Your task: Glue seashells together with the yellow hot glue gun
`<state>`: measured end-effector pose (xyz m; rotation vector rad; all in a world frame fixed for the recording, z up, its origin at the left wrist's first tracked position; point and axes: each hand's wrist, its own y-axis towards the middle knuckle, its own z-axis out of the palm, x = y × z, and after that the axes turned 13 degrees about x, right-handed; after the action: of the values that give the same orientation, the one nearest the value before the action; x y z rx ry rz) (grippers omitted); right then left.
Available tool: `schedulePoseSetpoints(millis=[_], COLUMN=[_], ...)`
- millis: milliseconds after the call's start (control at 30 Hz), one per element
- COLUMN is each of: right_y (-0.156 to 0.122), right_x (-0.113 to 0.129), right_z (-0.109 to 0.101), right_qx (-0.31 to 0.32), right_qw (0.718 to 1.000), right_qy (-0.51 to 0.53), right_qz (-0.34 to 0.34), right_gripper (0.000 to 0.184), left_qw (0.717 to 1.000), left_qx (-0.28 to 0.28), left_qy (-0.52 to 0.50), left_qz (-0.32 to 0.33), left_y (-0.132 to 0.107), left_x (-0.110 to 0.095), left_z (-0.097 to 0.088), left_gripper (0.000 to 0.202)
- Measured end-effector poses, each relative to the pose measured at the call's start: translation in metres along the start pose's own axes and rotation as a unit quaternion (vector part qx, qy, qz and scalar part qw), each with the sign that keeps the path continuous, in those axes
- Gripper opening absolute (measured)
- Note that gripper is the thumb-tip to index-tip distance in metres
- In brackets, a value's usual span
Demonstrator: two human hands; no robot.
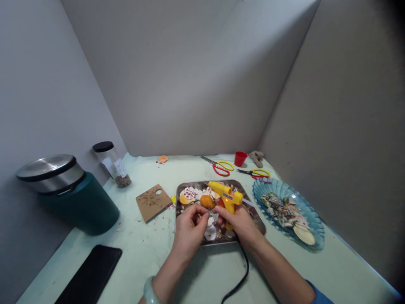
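Note:
My right hand point(239, 223) is closed round the handle of a yellow hot glue gun point(225, 195), nozzle pointing left, its black cord point(239, 274) trailing toward me. My left hand point(189, 228) pinches something small beside the nozzle; I cannot make out what it is. Both hands hover over a metal tray point(257, 221) that holds several seashells, among them an orange shell point(207, 201) and a speckled white shell point(189, 193).
A blue glass dish point(311, 211) of shells lies at the right. Two scissors point(221, 166) point(257, 172) and a red cup point(240, 158) sit at the back. A cardboard piece point(153, 202), jar point(111, 163), teal bin point(68, 192) and black phone point(91, 274) are at the left.

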<state>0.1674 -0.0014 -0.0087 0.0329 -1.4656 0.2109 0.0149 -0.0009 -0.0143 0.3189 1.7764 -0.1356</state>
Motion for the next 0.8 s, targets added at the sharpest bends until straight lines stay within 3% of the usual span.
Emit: schedulePoseSetpoints(millis=[433, 600, 800], right_y=[0.000, 0.000, 0.000], right_x=[0.001, 0.002, 0.002], right_z=[0.000, 0.001, 0.001], right_qx=[0.004, 0.004, -0.002], right_qw=[1.000, 1.000, 1.000], right_qy=[0.010, 0.006, 0.001], right_qz=[0.001, -0.001, -0.002], right_gripper=[0.028, 0.030, 0.031], left_qw=[0.997, 0.993, 0.968], left_qx=[-0.005, -0.004, -0.052], left_qy=[0.037, 0.025, 0.093], left_qz=[0.063, 0.115, 0.226], left_y=[-0.003, -0.004, -0.008], left_x=[-0.005, -0.009, -0.014], left_z=[-0.001, -0.003, -0.005], left_gripper=[0.001, 0.006, 0.015])
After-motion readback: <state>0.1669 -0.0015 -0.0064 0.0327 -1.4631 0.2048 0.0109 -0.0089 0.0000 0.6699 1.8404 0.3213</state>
